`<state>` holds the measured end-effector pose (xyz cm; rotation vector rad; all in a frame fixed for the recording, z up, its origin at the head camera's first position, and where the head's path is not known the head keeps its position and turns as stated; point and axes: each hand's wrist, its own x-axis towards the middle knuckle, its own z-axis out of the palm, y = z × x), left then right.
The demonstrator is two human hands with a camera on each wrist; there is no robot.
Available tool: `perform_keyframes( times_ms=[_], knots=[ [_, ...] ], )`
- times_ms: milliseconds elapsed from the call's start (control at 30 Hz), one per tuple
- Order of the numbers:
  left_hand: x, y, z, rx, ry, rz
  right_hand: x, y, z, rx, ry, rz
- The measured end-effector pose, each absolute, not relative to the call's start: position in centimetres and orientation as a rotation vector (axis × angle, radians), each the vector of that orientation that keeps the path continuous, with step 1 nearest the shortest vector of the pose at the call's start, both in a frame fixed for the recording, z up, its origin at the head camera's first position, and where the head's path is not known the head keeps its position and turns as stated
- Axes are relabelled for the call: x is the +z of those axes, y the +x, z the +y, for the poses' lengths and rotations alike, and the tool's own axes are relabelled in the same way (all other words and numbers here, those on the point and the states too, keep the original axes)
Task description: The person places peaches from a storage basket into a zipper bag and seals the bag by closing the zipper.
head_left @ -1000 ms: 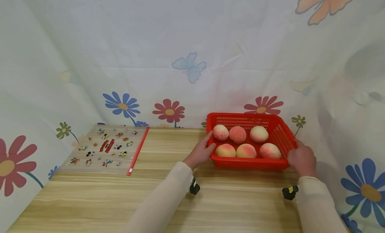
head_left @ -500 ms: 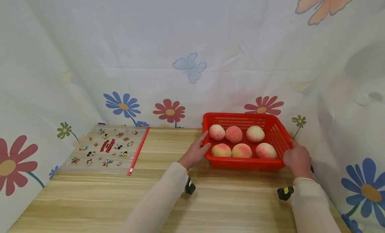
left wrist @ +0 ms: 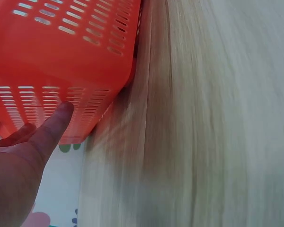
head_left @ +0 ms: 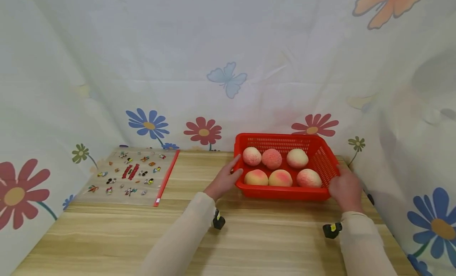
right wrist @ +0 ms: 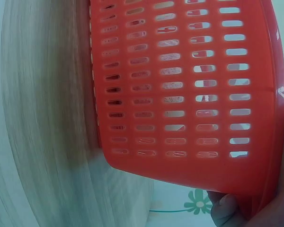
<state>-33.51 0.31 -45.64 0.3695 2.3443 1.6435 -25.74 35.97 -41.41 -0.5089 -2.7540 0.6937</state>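
Both your hands are holding the red basket (head_left: 285, 193) by its short ends, near the table's (head_left: 107, 236) back right corner.

Your left hand (head_left: 224, 181) is lying with fingers mostly straight against the left wall, and your right hand (head_left: 343, 189) is curling round the right rim. The slotted plastic is probably flexing slightly and sliding easily on wood; six peaches (head_left: 280, 177) are sitting loose inside, so you are likely wanting level, low grips at both ends.
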Motion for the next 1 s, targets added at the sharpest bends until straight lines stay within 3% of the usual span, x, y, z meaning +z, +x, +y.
perform_keyframes(
  times_ms=[1000],
  knots=[
    [-45.8,-33.4,-3.9,1.709,0.357,2.359,-41.6,-25.6,32.0,0.776,-0.514,-2.765]
  ],
)
